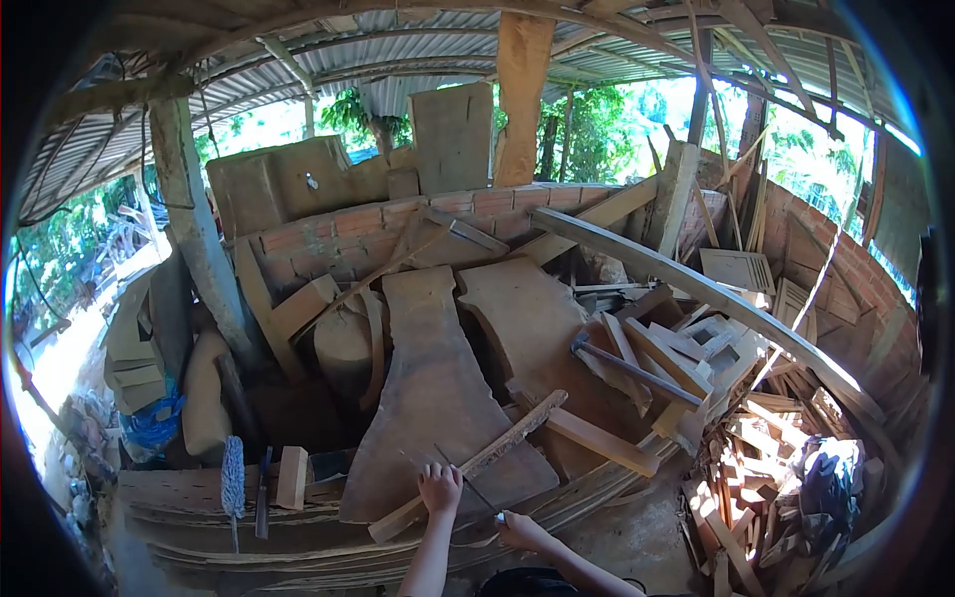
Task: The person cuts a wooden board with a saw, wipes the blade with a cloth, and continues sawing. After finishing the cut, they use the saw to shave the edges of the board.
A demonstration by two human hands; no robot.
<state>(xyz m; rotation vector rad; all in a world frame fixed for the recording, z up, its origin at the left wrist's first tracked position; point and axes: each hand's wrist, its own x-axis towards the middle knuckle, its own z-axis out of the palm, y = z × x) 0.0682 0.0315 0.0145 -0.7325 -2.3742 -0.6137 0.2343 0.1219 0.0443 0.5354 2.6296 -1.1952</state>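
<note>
From where I stand, the left hand [439, 490] lies on the near-left part of a rough, brown, bark-edged wooden strip [507, 436], fingers bent over it; whether they pinch it underneath, I can't tell. The right hand [519, 530] is closed round the pale end of a thin, dark, straight tool [480, 495], whose exact kind is too small to make out.

The strip's long axis slants from near-left to far-right across a broad, grey-brown wooden slab [418, 378]. The tool runs roughly crosswise to it, from the right hand up and leftward to just beside the left hand's fingers. The left hand is the nearer to the strip; the right sits a little apart, on its near side.

Close to the strip's far end, a square-cut, light-brown timber [602, 443] angles away to the right, crowding that side. Beyond it lies a long dark bar with a rounded head [637, 373]. Over on the left are a fluffy blue-grey duster [233, 478] and a pale rectangular wooden block [291, 478], both well apart from the hands. A heap of wood offcuts [741, 532] spreads over the ground at the right.
</note>
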